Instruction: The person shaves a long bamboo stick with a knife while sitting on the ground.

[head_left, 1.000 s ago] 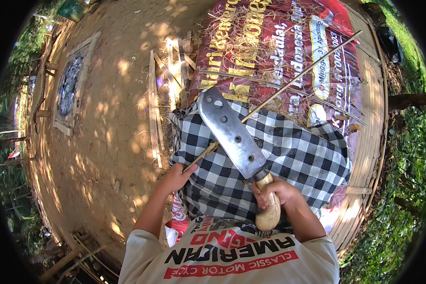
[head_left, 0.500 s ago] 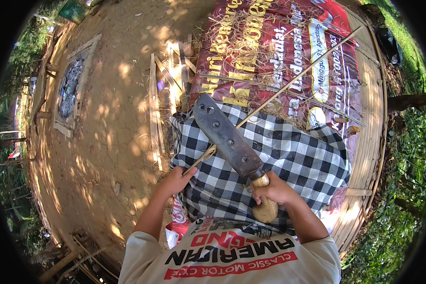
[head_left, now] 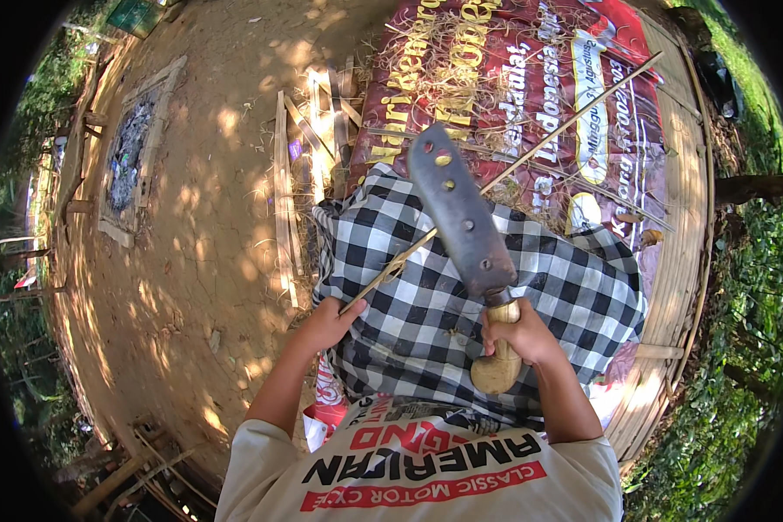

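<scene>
Closed round the wooden handle of a broad cleaver (head_left: 465, 217) is my right hand (head_left: 522, 335). The cleaver's dark blade has a row of holes and slants up and to the left over my lap. In my left hand (head_left: 326, 324) is the near end of a long thin bamboo strip (head_left: 574, 123). The strip runs under the blade, which hides part of it, and out to the far right. A thin curl or split shows on the strip just short of the blade. A black-and-white checked cloth (head_left: 391, 322) lies beneath both hands.
Beyond the cloth a red printed banner (head_left: 513, 78), strewn with fine shavings, covers part of a bamboo platform (head_left: 683, 261). Split bamboo pieces (head_left: 283, 200) lie on the dirt at its left. Farther left is a framed ash pit (head_left: 132, 148). Greenery borders the right.
My right hand has moved the cleaver up and to the right along the bamboo strip, its blade now more upright. My left hand has stayed nearly in place.
</scene>
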A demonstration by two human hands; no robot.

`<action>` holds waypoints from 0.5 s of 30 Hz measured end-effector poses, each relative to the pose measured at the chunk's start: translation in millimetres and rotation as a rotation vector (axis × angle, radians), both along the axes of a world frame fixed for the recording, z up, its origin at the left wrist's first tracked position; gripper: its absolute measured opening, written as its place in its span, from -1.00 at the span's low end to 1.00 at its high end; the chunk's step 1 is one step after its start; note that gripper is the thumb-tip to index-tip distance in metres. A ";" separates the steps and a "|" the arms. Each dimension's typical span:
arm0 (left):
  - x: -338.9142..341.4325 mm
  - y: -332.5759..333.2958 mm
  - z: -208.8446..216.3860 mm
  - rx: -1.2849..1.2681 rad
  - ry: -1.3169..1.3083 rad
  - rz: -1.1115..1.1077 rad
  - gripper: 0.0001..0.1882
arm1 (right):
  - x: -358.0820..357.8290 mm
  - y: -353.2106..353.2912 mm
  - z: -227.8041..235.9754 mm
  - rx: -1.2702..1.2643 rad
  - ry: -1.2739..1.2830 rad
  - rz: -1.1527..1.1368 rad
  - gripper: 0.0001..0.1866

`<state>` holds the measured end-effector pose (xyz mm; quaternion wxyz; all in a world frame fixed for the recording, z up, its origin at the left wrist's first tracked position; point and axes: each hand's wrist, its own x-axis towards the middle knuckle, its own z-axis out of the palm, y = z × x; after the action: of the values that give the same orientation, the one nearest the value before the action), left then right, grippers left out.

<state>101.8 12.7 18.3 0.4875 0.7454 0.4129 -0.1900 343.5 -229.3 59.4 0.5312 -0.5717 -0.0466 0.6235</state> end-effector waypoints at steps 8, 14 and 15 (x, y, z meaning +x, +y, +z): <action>-9.8 -2.6 -11.3 0.045 -0.001 0.009 -0.27 | -13.3 2.2 -10.5 -0.005 0.333 0.178 -0.76; -2.6 -5.9 0.2 0.087 0.048 0.021 -0.27 | -13.4 -2.5 0.9 0.025 0.270 -0.050 -0.72; -1.0 -7.5 4.7 0.105 0.099 0.014 -0.27 | -5.1 -1.0 3.2 0.055 0.162 -0.063 -0.74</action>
<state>100.8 5.2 23.0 0.4282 0.7566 0.4512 -0.2016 338.4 -230.3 62.7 0.5683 -0.5056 -0.0024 0.6491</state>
